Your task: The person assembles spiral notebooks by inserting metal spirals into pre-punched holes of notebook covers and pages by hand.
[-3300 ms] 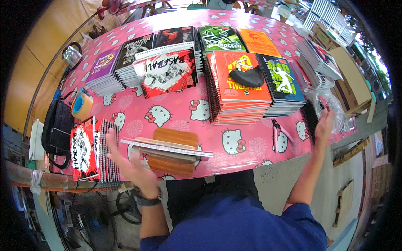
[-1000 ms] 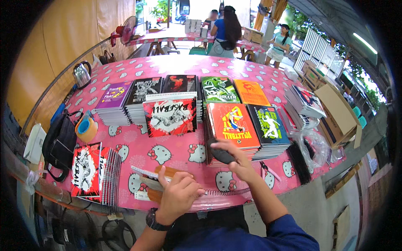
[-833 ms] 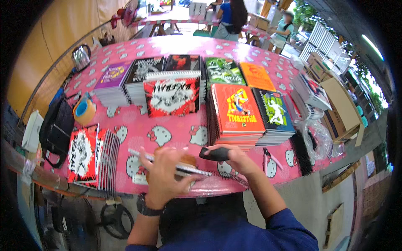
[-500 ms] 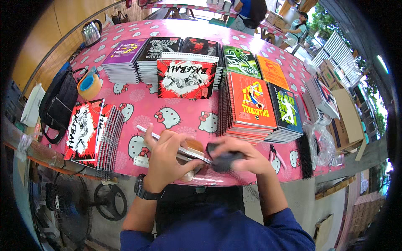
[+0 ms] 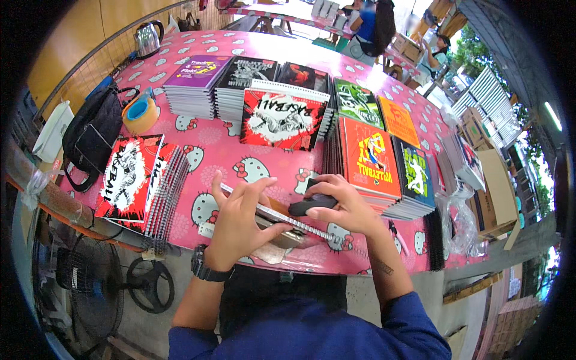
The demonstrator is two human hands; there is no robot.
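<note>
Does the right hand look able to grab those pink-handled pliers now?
Probably not straight away: the right hand is holding a black pad, though the pliers lie close beside its forearm.

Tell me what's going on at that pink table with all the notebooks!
A person is working at the pink table with both hands. The left hand grips a thin notebook held up on its edge, while the right hand holds a dark pad right beside it. I can't tell whether they touch. Some red notebooks lie on the left, and an orange stack stands near the right hand.
</note>
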